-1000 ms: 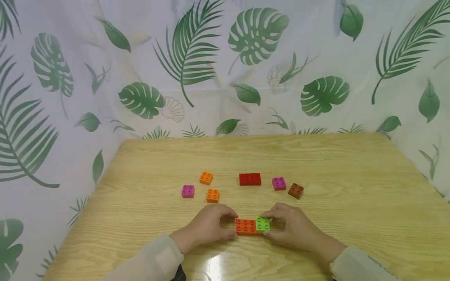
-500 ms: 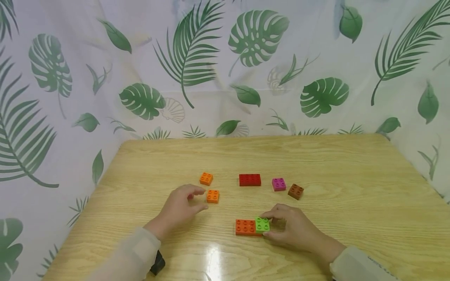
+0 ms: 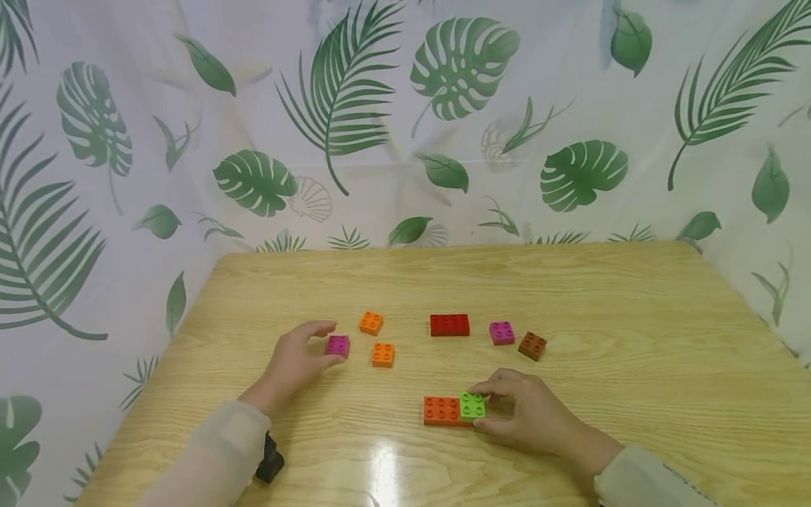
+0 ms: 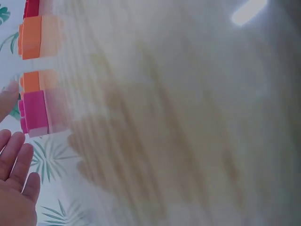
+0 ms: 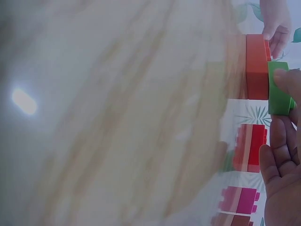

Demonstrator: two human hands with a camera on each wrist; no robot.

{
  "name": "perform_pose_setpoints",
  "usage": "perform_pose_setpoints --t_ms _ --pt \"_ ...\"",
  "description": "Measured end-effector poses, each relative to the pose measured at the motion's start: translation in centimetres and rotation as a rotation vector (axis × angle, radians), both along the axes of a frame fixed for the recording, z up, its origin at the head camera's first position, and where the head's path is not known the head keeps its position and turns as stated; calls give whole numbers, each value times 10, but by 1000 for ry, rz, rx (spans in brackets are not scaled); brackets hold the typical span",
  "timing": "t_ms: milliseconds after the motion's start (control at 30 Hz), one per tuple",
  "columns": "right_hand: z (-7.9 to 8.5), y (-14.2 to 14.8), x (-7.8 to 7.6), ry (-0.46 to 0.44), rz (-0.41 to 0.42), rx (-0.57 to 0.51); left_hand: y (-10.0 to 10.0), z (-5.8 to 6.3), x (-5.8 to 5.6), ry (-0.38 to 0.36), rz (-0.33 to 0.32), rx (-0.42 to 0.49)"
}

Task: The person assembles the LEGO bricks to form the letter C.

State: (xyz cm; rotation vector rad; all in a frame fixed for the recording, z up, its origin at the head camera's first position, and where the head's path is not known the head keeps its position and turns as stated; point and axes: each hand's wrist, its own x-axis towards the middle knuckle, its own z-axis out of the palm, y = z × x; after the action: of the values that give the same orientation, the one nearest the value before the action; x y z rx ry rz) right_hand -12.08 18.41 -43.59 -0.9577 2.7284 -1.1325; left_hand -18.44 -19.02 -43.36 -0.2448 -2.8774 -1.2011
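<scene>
My right hand (image 3: 532,412) pinches the lime green brick (image 3: 472,406) between thumb and fingers. That brick sits on the right end of the long orange-red brick (image 3: 441,410), and in the right wrist view the thumb lies on the green brick's (image 5: 278,89) side. Farther left, my left hand (image 3: 291,362) reaches around the left magenta brick (image 3: 338,345), thumb on the near side and fingers on the far side. The left wrist view shows a gap between the spread fingers (image 4: 21,162) and this magenta brick (image 4: 35,113).
Two small orange bricks (image 3: 383,355) lie just right of the left magenta brick. A long dark red brick (image 3: 450,324), another magenta brick (image 3: 502,333) and a brown brick (image 3: 533,346) form a loose row farther back. A leaf-printed cloth (image 3: 380,141) hangs behind the wooden table (image 3: 570,282).
My left hand has left the long orange-red brick's left end and moved left past the orange bricks to the magenta brick. My right hand stays at the green brick.
</scene>
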Motion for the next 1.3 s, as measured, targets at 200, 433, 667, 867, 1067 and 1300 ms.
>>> perform_pose_setpoints --t_ms 200,433,667,867,1067,1300 --pt "1 0 0 -7 -6 -1 -4 -2 -4 -61 -17 18" --pt "0 0 0 -5 -7 3 -3 -7 -8 -85 -24 8" --pt "0 1 -1 -3 -5 4 -4 -9 -9 -45 -30 -31" --pt "1 1 0 -19 -7 16 -2 -8 -5 -55 14 -3" --pt "1 0 -1 -18 -1 7 8 -5 7 -51 29 66" --pt "0 1 -1 -9 1 1 26 -2 22 -5 -37 131"
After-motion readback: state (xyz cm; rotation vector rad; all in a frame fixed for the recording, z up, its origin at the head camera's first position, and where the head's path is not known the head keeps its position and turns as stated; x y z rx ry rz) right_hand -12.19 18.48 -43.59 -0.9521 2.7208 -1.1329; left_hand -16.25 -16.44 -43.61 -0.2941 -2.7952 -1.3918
